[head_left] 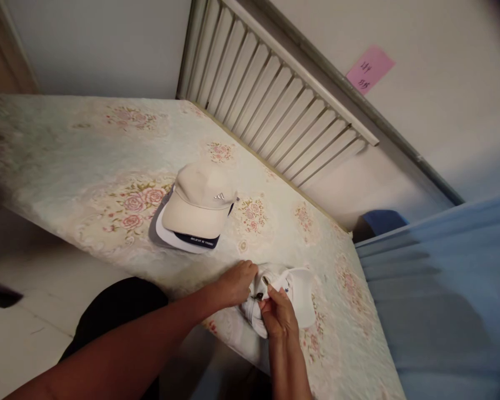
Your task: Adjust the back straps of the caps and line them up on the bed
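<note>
White baseball cap (302,297): between both hands at the near edge of the table (337,344), to the right of the stacked caps and well apart from them; whether it rests on the cloth or hangs just above it, I cannot tell.
Left hand (237,282): fingers curled in, almost a fist, gripping the crown's edge on the side away from the brim.
Right hand (279,314): thumb and fingers pinched together on the cap, close by a small dark piece (259,296); what exactly lies between the fingertips is partly hidden.
Progress on the white cap: under way, I would judge, and not finished — both hands have hold of it and neither has let go. Whether anything on it is fastened or loose is too small to make out.
Stacked caps: laid together with no hand on them; a cream cap (204,191) on top, then a navy brim (196,240) with pale lettering, then a white brim (166,233) lowest.
White cap's direction: its brim points to the right of the view, away from the left hand.
Long axis: crown to brim, roughly left to right across the view — the cream cap's brim, by contrast, points toward the table's near edge.
</note>
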The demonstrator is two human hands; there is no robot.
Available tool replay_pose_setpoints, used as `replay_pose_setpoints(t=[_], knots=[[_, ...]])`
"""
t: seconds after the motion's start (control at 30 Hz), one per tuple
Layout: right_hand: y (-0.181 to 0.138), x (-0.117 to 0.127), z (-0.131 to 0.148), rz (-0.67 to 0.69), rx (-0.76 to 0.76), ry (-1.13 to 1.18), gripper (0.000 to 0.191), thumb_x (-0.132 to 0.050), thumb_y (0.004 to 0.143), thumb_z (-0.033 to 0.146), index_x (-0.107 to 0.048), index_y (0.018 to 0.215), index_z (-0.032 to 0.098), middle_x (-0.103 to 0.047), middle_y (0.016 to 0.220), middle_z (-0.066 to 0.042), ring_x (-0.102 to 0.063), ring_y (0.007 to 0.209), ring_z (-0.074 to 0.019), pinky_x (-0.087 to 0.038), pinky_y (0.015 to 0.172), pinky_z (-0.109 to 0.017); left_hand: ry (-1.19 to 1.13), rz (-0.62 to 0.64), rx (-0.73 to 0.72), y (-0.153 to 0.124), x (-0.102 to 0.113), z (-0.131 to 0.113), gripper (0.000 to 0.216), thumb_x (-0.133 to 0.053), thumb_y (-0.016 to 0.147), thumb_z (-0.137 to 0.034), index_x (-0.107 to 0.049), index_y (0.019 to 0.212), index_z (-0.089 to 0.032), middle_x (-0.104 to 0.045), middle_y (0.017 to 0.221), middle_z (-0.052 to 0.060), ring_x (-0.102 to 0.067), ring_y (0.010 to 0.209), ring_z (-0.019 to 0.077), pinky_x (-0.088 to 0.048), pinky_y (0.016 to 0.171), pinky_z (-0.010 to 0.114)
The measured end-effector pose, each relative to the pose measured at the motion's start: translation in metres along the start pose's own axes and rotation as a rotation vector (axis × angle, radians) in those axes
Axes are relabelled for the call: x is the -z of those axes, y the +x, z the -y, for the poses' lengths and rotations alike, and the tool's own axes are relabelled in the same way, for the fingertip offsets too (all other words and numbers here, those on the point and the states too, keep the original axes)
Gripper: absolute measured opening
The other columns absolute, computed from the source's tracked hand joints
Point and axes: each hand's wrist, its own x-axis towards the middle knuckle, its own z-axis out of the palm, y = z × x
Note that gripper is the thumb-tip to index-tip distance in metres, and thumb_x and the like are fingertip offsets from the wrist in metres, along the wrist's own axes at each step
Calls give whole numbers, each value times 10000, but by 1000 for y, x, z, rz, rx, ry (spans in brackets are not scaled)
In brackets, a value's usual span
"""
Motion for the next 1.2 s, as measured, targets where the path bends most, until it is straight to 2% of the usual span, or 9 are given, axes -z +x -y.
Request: replay_pose_setpoints(t=[0.07, 0.2, 0.37, 0.5, 0.67, 0.73, 0.87, 1.03, 1.2], knots=[[0, -1, 1, -6, 22, -62, 309, -799, 531, 171, -601, 767, 193, -649, 619, 53, -572, 475, -94, -447, 423, -186, -12, -5, -1, 0, 0, 0, 356, -473, 593, -22, -516, 920, -158, -561, 1003, 96, -506, 972, 224, -430, 861, 329], [-1, -7, 4, -43, 79, -136, 310, -790, 547, 210, -570, 765, 202, -633, 614, 68, -568, 490, -81, -459, 450, -181, -59, -53, -38, 1, 2, -3, 433, -483, 589, -39, -501, 1003, -167, -545, 1063, 92, -477, 1029, 222, -407, 916, 337], [0, -13, 13, -53, 125, -213, 233, -743, 604, 247, -559, 745, 223, -637, 623, 47, -599, 538, -122, -454, 438, -205, -124, -163, -241, 2, 6, -10, 575, -518, 625, -77, -446, 1187, -177, -479, 1236, 94, -381, 1195, 232, -310, 1041, 380], [4, -13, 16, -85, 119, -270, 191, -718, 611, 267, -579, 735, 224, -641, 595, 12, -596, 511, -166, -426, 385, -247, -147, -185, -353, 1, 5, -14, 523, -551, 746, -182, -425, 1252, -153, -472, 1274, 116, -383, 1217, 223, -285, 1065, 371], [6, -16, 15, -155, 66, -227, 258, -712, 540, 174, -526, 707, 236, -595, 534, 67, -518, 401, -110, -428, 372, -230, -124, -206, -421, -1, 4, -18, 451, -567, 823, -398, -485, 1187, -145, -496, 1262, 131, -406, 1205, 234, -303, 1040, 366], [4, -19, 16, -169, 45, -200, 290, -715, 524, 151, -491, 688, 235, -555, 494, 93, -481, 360, -91, -410, 352, -216, -111, -211, -406, -1, 3, -18, 396, -568, 827, -387, -509, 1143, -156, -524, 1227, 120, -428, 1183, 237, -317, 1018, 372], [-2, -26, 22, -159, 11, -153, 303, -745, 560, 172, -465, 664, 221, -540, 480, 90, -483, 347, -84, -399, 343, -201, -102, -221, -312, 2, -1, -18, 221, -491, 858, -224, -543, 1066, -169, -583, 1108, 90, -496, 1082, 217, -354, 960, 358], [-12, -30, 36, -99, -73, -2, 220, -726, 605, 129, -533, 693, 184, -671, 642, 6, -639, 545, -138, -541, 541, -257, -188, -252, -222, 7, -3, -15, 220, -483, 825, -174, -566, 1028, -163, -620, 1020, 74, -541, 968, 205, -385, 900, 327], [-15, -25, 42, 20, -18, -63, 234, -752, 574, 157, -528, 637, 185, -661, 626, 15, -662, 649, -158, -532, 677, -290, -465, -239, -106, 11, -1, -12, 224, -538, 767, -202, -603, 980, -177, -650, 897, 25, -569, 828, 167, -416, 774, 253]])
